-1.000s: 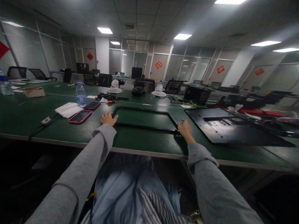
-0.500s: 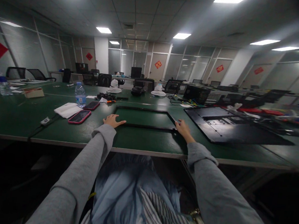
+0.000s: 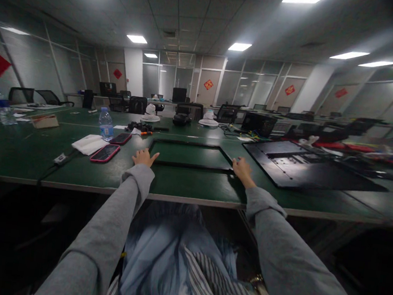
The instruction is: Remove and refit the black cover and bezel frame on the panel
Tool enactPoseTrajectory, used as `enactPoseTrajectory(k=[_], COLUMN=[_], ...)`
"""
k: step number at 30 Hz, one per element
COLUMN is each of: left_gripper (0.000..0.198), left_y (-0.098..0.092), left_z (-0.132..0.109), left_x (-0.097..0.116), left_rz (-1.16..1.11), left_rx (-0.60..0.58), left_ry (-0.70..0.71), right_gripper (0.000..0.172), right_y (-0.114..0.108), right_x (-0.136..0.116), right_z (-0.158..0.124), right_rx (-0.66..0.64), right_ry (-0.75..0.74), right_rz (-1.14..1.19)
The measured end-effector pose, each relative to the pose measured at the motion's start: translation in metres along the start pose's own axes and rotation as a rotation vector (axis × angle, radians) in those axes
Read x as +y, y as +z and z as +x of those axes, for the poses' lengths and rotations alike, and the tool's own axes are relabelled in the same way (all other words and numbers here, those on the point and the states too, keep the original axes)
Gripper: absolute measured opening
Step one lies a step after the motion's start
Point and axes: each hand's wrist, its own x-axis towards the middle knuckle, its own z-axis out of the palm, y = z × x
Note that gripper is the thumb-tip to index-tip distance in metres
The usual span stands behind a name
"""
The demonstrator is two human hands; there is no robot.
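Note:
A thin black rectangular frame (image 3: pixel 191 143) lies flat on the green table (image 3: pixel 21 156) straight ahead of me. My left hand (image 3: pixel 144 157) rests at the frame's near left corner, its fingers stretched out flat and touching the edge. At the near right corner my right hand (image 3: pixel 241 167) lies on the frame with its fingers curled over the edge. Both arms wear grey sleeves.
Two phones in red cases (image 3: pixel 105 153), a white cloth (image 3: pixel 88 144) and a water bottle (image 3: pixel 106 124) lie to the left. A large black panel (image 3: pixel 307 172) lies to the right. Small white fans (image 3: pixel 208 119), tools and office chairs stand farther back.
My left hand's fingers spread along the frame's front edge half a second ago and have drawn back to the corner. The right hand has barely shifted.

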Motion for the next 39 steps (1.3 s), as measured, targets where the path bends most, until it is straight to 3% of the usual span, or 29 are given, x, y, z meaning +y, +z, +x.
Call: enactPoseTrajectory(k=[8,13,16,20,27,33,36,39], left_gripper=[0.057,0.061,0.063,0.066,0.068,0.075,0.075,0.075], left_y=[-0.002,-0.002,-0.001,0.003,0.008,0.019,0.023,0.023], left_z=[0.004,0.003,0.005,0.008,0.008,0.017,0.021,0.022], left_x=[0.003,0.004,0.001,0.001,0.000,-0.007,-0.009,-0.010], left_rz=[-0.070,-0.111,-0.129,-0.138,-0.093,-0.147,-0.172,-0.176], left_rx=[-0.034,0.086,0.022,-0.061,0.111,0.120,0.153,0.146], left_ry=[-0.030,-0.071,-0.128,-0.045,-0.128,-0.023,-0.002,0.008], right_gripper=[0.057,0.058,0.056,0.056,0.054,0.054,0.054,0.053], right_y=[-0.003,-0.002,-0.002,0.000,0.001,0.004,0.005,0.006], right_x=[-0.003,-0.004,-0.003,-0.004,-0.003,-0.002,-0.002,-0.001], right_z=[-0.002,-0.002,-0.002,-0.003,-0.005,-0.006,-0.006,-0.004], right_rx=[-0.066,-0.022,-0.010,-0.079,0.012,-0.046,0.017,-0.005], right_ry=[-0.004,0.010,0.026,-0.028,-0.019,-0.129,-0.097,-0.083], right_rz=[-0.011,-0.034,-0.039,-0.039,-0.088,-0.103,-0.126,-0.123])
